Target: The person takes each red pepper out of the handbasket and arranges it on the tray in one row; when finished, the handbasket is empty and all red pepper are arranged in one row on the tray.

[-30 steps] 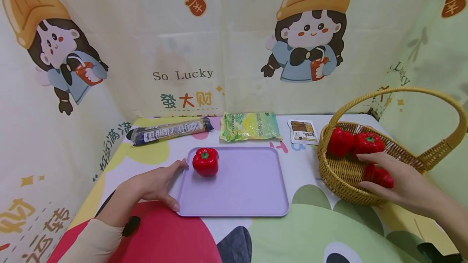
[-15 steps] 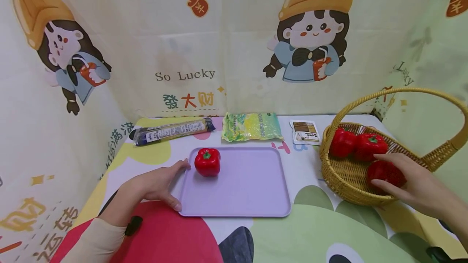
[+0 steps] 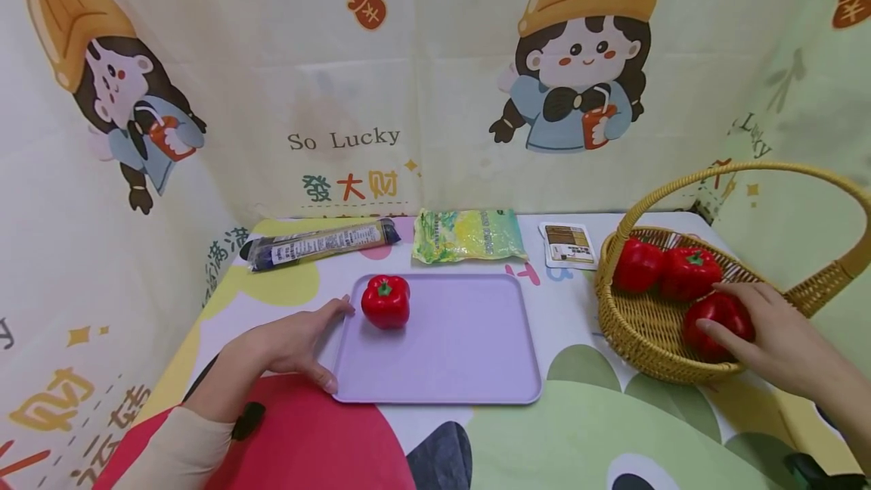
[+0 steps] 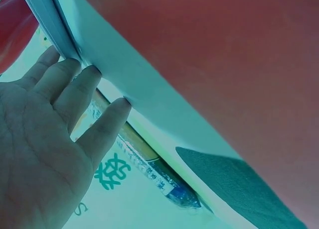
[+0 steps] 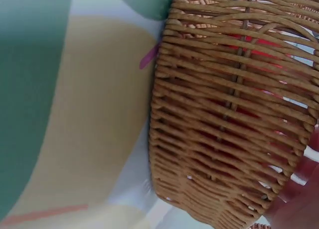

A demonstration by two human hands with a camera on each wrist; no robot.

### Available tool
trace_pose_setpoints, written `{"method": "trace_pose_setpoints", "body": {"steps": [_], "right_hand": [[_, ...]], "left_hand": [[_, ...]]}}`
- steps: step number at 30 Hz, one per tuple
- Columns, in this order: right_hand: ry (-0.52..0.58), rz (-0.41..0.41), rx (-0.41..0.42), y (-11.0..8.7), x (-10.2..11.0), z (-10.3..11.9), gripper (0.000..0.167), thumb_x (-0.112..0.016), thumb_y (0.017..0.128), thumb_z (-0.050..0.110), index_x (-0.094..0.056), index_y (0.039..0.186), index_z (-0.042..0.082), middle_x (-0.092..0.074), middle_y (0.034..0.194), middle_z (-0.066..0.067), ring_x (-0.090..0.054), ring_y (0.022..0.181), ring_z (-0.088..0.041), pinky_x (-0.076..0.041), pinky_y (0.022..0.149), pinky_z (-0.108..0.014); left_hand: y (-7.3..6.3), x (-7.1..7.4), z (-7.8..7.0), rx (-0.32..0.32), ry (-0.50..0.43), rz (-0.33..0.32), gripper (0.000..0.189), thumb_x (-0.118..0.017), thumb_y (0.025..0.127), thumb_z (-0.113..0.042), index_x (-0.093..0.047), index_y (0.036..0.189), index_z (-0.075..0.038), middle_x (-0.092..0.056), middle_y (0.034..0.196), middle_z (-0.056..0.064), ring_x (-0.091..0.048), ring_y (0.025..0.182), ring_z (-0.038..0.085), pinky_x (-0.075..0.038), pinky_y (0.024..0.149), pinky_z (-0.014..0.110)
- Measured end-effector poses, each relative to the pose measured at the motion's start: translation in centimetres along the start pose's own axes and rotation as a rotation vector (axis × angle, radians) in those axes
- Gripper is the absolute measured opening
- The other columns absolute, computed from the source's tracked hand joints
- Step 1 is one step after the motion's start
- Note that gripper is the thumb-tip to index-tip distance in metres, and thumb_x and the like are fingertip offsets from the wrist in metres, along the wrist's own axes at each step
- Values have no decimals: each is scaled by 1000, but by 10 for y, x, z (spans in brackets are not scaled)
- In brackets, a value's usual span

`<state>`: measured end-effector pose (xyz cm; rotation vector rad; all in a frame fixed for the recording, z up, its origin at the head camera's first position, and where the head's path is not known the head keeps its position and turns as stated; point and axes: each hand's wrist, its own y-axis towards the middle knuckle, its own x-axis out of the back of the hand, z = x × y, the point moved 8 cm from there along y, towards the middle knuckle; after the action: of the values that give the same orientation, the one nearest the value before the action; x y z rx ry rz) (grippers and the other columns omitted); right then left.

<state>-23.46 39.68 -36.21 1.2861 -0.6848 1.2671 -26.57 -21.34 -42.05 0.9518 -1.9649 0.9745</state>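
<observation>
In the head view my left hand (image 3: 292, 346) rests at the left rim of a lilac tray (image 3: 463, 346), thumb by the near corner and fingers farther up. The left wrist view shows its fingers (image 4: 107, 122) nearly straight against the tray's edge. On the tray's left side stands a red bell pepper (image 3: 385, 302) with a green stem. My right hand (image 3: 782, 335) reaches into a wicker basket (image 3: 615, 331) and holds another red bell pepper (image 3: 724, 312), thumb in front and fingers behind. Basket wall (image 5: 219, 109) covers most of that hand in the right wrist view.
Two more red bell peppers (image 3: 690, 274) lie at the back of the basket, under its tall arched handle (image 3: 742, 167). Along the table's far side are a long clear packet (image 3: 320, 244), a green-yellow bag (image 3: 469, 237) and a small flat packet (image 3: 568, 246).
My right hand has shifted slightly right and come round the pepper in the basket, which has turned and shows more of its side. The left hand stays at the tray.
</observation>
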Motion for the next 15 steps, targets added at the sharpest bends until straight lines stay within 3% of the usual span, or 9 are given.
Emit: {"method": "trace_pose_setpoints", "body": {"steps": [4, 7, 10, 15], "right_hand": [[-8, 50, -76, 3, -1, -7, 76, -80, 89, 36, -46, 131, -18, -46, 124, -45, -46, 109, -62, -41, 84, -80], [-37, 92, -104, 4, -2, -11, 82, -83, 86, 39, -47, 128, -20, -50, 119, -48, -51, 102, -62, -47, 81, -76], [-66, 120, -96, 6, -3, -10, 83, -85, 83, 40, -49, 125, -21, -54, 114, -48, -56, 96, -61, -51, 76, -71], [-47, 159, -47, 9, -6, -3, 78, -88, 80, 38, -54, 128, -13, -55, 120, -43, -54, 105, -60, -47, 81, -74]], "left_hand": [[0, 1, 0, -5, -5, -4, 113, -97, 60, -52, -37, 149, -16, -41, 157, 15, -48, 134, 34, -44, 111, 55], [0, 2, -1, -3, -10, -2, 114, -97, 60, -52, -37, 149, -16, -42, 154, 16, -48, 133, 34, -45, 110, 56], [-1, 1, -1, 0, -7, 1, 115, -97, 60, -52, -37, 150, -16, -42, 154, 16, -48, 133, 34, -45, 110, 56], [-1, 0, 0, 8, -12, 7, 116, -97, 60, -53, -36, 152, -16, -41, 156, 15, -46, 135, 34, -44, 111, 56]]}}
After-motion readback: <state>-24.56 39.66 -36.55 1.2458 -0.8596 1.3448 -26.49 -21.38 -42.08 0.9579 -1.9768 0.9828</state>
